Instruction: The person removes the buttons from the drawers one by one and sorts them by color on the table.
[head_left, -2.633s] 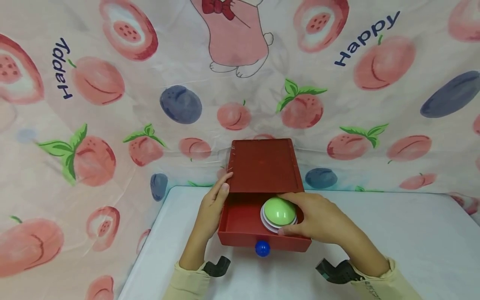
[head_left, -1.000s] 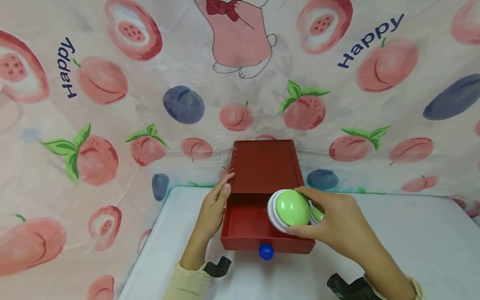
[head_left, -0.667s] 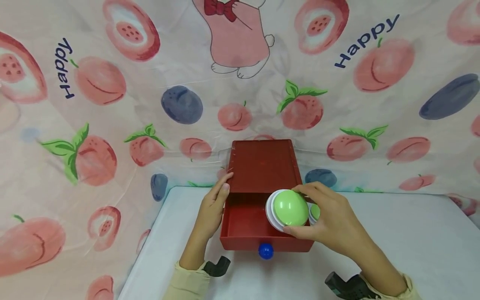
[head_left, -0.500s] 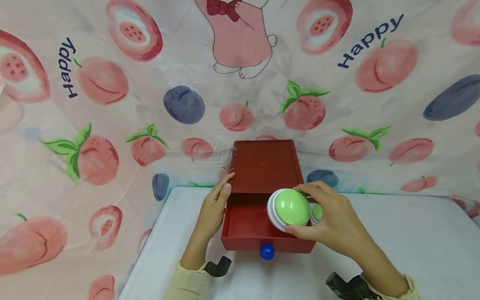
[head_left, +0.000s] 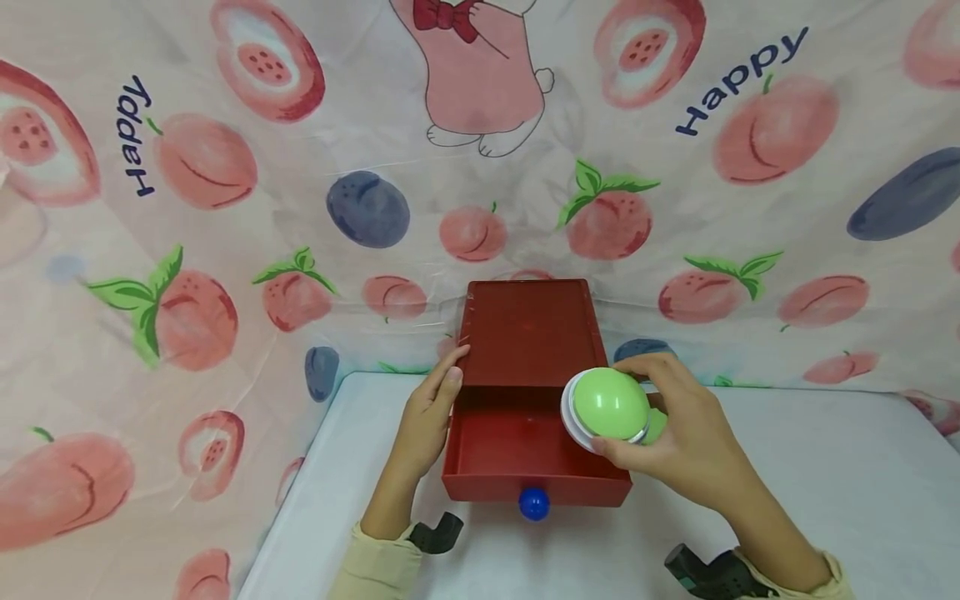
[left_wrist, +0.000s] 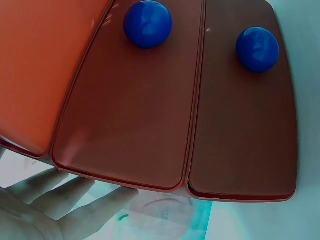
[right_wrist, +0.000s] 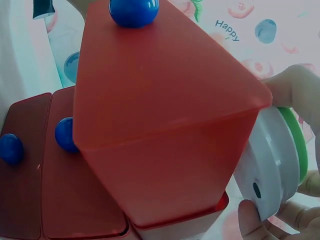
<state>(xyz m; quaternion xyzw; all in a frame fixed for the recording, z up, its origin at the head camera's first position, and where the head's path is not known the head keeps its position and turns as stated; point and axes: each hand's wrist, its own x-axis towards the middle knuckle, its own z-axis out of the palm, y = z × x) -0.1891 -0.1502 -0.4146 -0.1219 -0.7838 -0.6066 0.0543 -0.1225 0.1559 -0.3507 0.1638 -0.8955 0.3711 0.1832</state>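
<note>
My right hand [head_left: 686,442] grips a white-based push button with a green dome [head_left: 611,404], thumb at the near rim and fingers at the far rim. It is held tilted over the right edge of a pulled-out red drawer [head_left: 487,488]. In the right wrist view the white base of the push button [right_wrist: 265,155] appears beside the drawer's side wall. Another green patch [head_left: 657,425] shows behind it, mostly hidden by my hand; I cannot tell whether it is held. My left hand [head_left: 426,417] rests against the left side of the red cabinet [head_left: 532,333], fingers extended.
A blue knob [head_left: 534,504] sticks out from the drawer front. Two lower drawers with a blue knob [left_wrist: 147,24] and another blue knob [left_wrist: 257,49] are closed. The cabinet stands on a white table [head_left: 787,467] against a fruit-printed cloth [head_left: 465,183].
The push button has come up out of the drawer in my right hand and shifted right to the drawer's edge. It now tilts. My left hand keeps its place.
</note>
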